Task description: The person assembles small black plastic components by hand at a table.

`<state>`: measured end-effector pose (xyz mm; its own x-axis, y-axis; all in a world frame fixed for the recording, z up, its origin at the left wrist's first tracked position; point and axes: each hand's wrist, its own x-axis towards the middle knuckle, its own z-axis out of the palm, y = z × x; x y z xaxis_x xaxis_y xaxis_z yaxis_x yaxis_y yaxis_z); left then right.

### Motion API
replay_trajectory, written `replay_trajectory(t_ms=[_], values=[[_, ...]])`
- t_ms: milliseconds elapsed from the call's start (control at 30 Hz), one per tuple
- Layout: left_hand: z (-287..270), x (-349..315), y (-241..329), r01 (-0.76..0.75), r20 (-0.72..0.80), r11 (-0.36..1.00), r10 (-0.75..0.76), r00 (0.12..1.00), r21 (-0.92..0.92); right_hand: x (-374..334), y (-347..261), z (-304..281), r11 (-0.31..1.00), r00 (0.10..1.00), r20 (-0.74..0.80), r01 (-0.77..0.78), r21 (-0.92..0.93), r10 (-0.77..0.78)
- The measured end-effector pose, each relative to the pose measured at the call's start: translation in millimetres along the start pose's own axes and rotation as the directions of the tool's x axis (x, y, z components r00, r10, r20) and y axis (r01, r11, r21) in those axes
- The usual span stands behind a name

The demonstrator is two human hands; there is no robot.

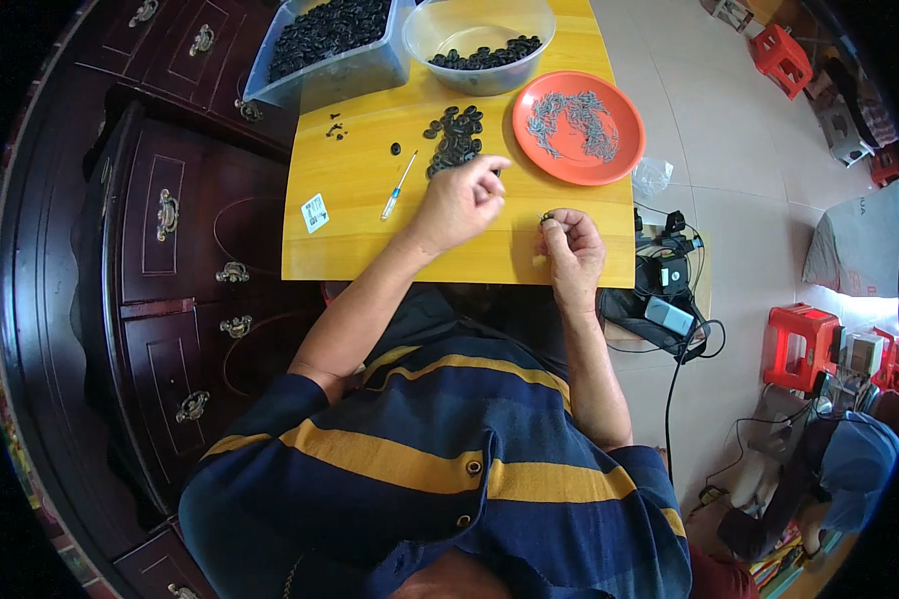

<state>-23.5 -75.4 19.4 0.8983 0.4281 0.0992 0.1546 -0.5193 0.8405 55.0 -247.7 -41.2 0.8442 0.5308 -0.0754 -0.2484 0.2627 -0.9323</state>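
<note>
My left hand (461, 207) is over the yellow table with its fingers curled together, just on the near side of a pile of black oval pieces (456, 135). Whatever its fingertips hold, if anything, is too small to make out. Near the table's front edge, my right hand (576, 252) pinches a small dark piece (546, 217) between thumb and fingers. Beyond that hand, an orange-red plate (624, 165) carries many thin grey metal pieces (597, 125). A screwdriver (398, 190) with a pale blue handle lies left of my left hand.
At the table's far side are a blue-grey bin (355, 75) and a clear bowl (420, 45), both with black pieces. A white square label (314, 213) lies at left. Dark wooden drawers (160, 230) flank the table; cables and electronic devices (669, 290) sit right.
</note>
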Motion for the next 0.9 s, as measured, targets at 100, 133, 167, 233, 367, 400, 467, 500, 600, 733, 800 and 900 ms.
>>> replay_trajectory(t_ms=[100, 133, 167, 233, 367, 400, 467, 500, 600, 733, 800, 900], values=[[-14, 7, -16, -0.102, -0.078, 0.934, 0.136, 0.988, 0.343, 0, -2, 1, 0.999, 0.999, 0.001, -0.032, 0.001, 0.032], [-15, 10, -15, -0.127, -0.078, 0.902, 0.174, 0.982, 0.413, 0, -1, 0, 1.000, 1.000, 0.005, -0.022, 0.013, 0.022], [-15, 14, -17, -0.130, -0.076, 0.901, 0.177, 0.981, 0.413, 0, -1, -1, 1.000, 1.000, 0.009, -0.012, 0.025, 0.012], [-14, 22, -23, -0.228, -0.035, 0.786, 0.302, 0.953, 0.575, 0, -3, 0, 0.999, 1.000, 0.008, -0.016, 0.029, 0.016], [-8, 35, -27, -0.209, 0.019, 0.779, 0.246, 0.969, 0.591, 0, -4, 2, 0.999, 0.999, 0.002, -0.036, 0.037, 0.036], [-6, 38, -27, -0.211, 0.056, 0.744, 0.228, 0.972, 0.633, 1, -4, 2, 0.999, 0.999, 0.000, -0.033, 0.036, 0.033], [-4, 41, -29, -0.216, 0.091, 0.707, 0.210, 0.973, 0.674, 2, -3, 1, 0.999, 0.999, -0.002, -0.033, 0.022, 0.033], [-4, 42, -30, -0.214, 0.091, 0.715, 0.206, 0.974, 0.666, 2, -3, 2, 0.999, 1.000, -0.002, -0.031, 0.022, 0.032], [-3, 45, -27, -0.196, 0.092, 0.753, 0.178, 0.980, 0.628, 1, -5, 2, 0.999, 0.999, 0.011, -0.037, 0.001, 0.037], [-1, 43, -21, -0.211, 0.053, 0.845, 0.212, 0.976, 0.492, 1, -6, 2, 0.999, 0.999, -0.004, -0.031, 0.035, 0.032], [-2, 34, -4, -0.088, 0.045, 0.944, 0.077, 0.996, 0.317, 0, -5, 1, 0.997, 0.999, -0.015, -0.036, 0.069, 0.038], [7, 14, 5, 0.017, 0.016, 1.000, -0.017, 1.000, -0.025, 1, -6, 1, 0.992, 0.999, -0.012, -0.033, 0.119, 0.035]])
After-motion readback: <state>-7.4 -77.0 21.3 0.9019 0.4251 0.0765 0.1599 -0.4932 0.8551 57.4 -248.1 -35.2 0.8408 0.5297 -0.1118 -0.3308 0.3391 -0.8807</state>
